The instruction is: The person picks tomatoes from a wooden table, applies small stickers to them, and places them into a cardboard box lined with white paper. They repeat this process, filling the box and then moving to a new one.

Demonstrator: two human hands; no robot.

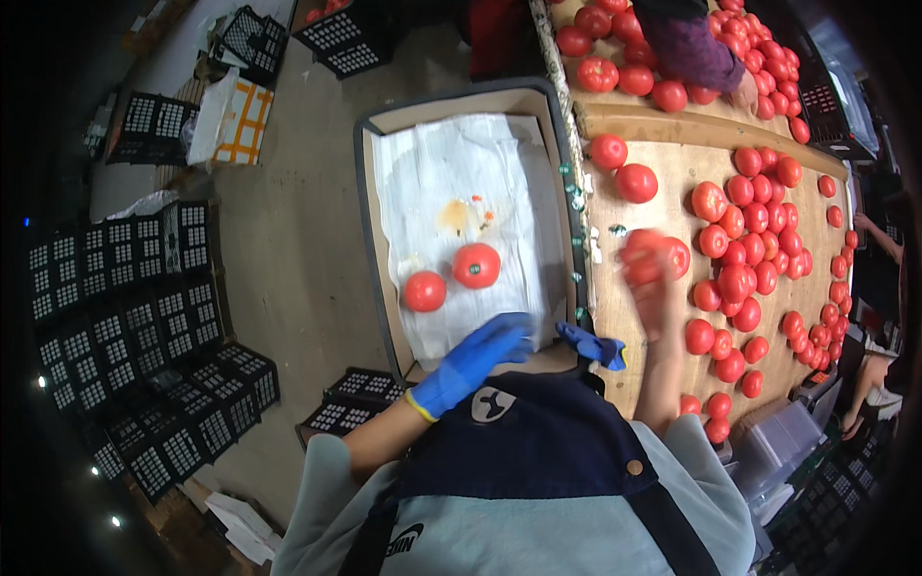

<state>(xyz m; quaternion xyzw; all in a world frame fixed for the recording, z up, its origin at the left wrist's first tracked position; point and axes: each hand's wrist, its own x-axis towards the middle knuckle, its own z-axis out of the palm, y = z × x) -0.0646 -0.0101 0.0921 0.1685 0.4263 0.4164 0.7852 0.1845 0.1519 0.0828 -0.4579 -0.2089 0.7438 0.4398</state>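
Note:
My left hand [475,360], in a blue glove with a yellow cuff, is held over the near end of a lined box [366,216]; its fingers are apart and nothing shows in them. Two tomatoes lie on the box's pale liner, one [476,266] bearing a small sticker and the other [425,291] to its left. My bare right hand [652,288] is blurred over the wooden sorting table [648,367], at a red tomato [641,252]; whether it grips the fruit is unclear. Another tomato [676,258] sits just right of it. Small green stickers [577,199] line the table's edge.
Many tomatoes [753,216] spread over the table's right part. A wooden divider [706,133] crosses it; beyond, a co-worker's hand [744,93] is among tomatoes. An empty blue glove [594,347] lies at the near edge. Black crates [122,288] stack at left, near a taped foam box [234,119].

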